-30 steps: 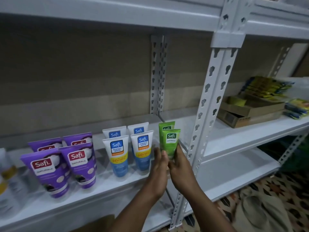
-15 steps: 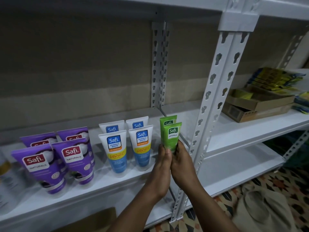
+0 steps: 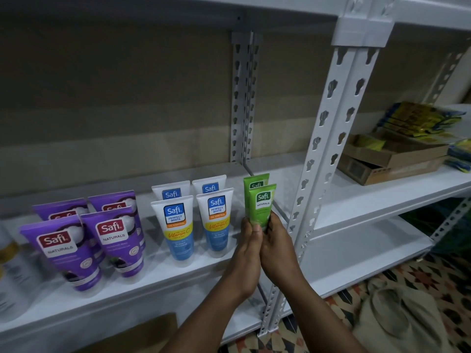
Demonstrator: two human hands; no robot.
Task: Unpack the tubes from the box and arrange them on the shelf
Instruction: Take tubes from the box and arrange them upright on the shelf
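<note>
Both hands hold a green tube upright on a white shelf.

The left hand (image 3: pixel 248 253) and right hand (image 3: pixel 277 253) meet side by side near the frame's centre, gripping the lower end of the front green tube (image 3: pixel 261 205). The rear green tube (image 3: pixel 254 180) stands just behind it, at eleven o'clock. On the same shelf (image 3: pixel 178 278), at nine o'clock from the hands, four blue-and-white tubes (image 3: pixel 177 225) stand two deep, and beyond them four purple tubes (image 3: pixel 114 240). A perforated upright post (image 3: pixel 328 138) rises at one o'clock. Past it, at two o'clock, cardboard trays (image 3: pixel 390 161) carry yellow packets (image 3: pixel 418 118). A beige sack (image 3: pixel 400 322) lies at five o'clock.
</note>
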